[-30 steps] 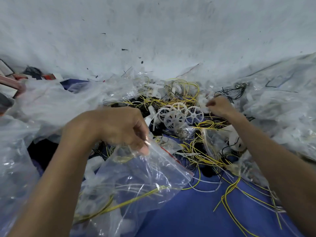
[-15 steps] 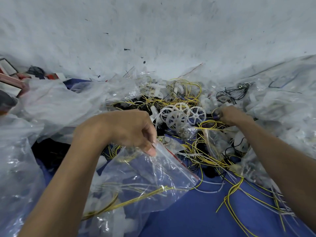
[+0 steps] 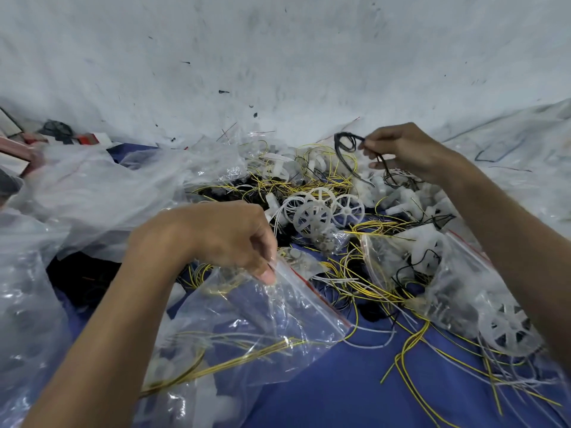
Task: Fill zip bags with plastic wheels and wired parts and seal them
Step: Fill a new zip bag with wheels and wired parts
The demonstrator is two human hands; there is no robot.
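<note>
The clear zip bag (image 3: pixel 262 319) lies low in the head view, toward 6 o'clock, with its red-striped mouth turned up toward 1 o'clock; yellow wires and pale plastic parts show through its film. The left hand (image 3: pixel 222 239) is clamped on the bag's upper lip, thumb and curled fingers pinching the film just beside the red strip. At 1 o'clock from the bag, well apart and raised above the heap, the right hand (image 3: pixel 404 149) pinches a looped black wire (image 3: pixel 346 146) between thumb and fingers, the loop sticking out toward 9 o'clock and the loose ends hanging down. Between the two hands lies a cluster of white spoked plastic wheels (image 3: pixel 312 216) on a tangle of yellow wires (image 3: pixel 370 291). At 3 o'clock from the held bag lies a second zip bag (image 3: pixel 457 282), with a white wheel (image 3: pixel 509 330) inside. Everything rests on a blue cloth (image 3: pixel 340 390). Crumpled clear plastic sheets (image 3: pixel 92 186) pile up at 9 o'clock, and a scuffed white wall (image 3: pixel 278 57) fills the 12 o'clock side.
</note>
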